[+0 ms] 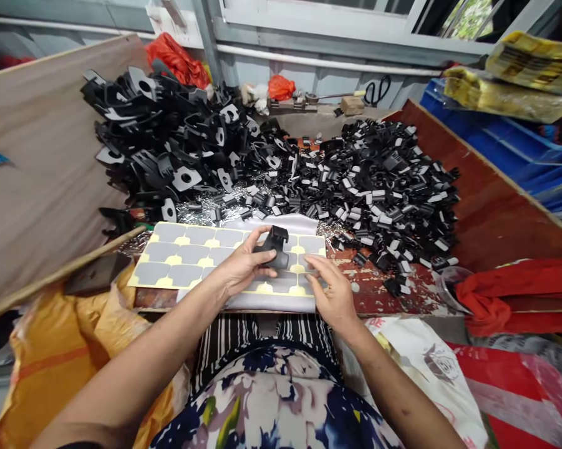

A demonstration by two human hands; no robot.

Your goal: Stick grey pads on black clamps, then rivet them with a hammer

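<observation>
Between the thumb and fingers of my left hand (243, 265) is a black plastic clip-like part (276, 249), held above a sheet of grey stickers (194, 254) on a yellow backing. My right hand (333, 292) is over the sheet's right end, thumb and forefinger close together at a sticker's edge; whether a sticker is pinched there is too small to make out. The sheet lies on a pale cloth (271, 304) at the bench's front edge.
Larger black parts (182, 137) are heaped at the back left, small black clips (374, 199) at the back right. Loose metal pins (201, 209) lie between. Wooden boards (51, 149) wall the sides. Scissors (378, 90) stand at the back. A wooden stick (75, 271) lies left.
</observation>
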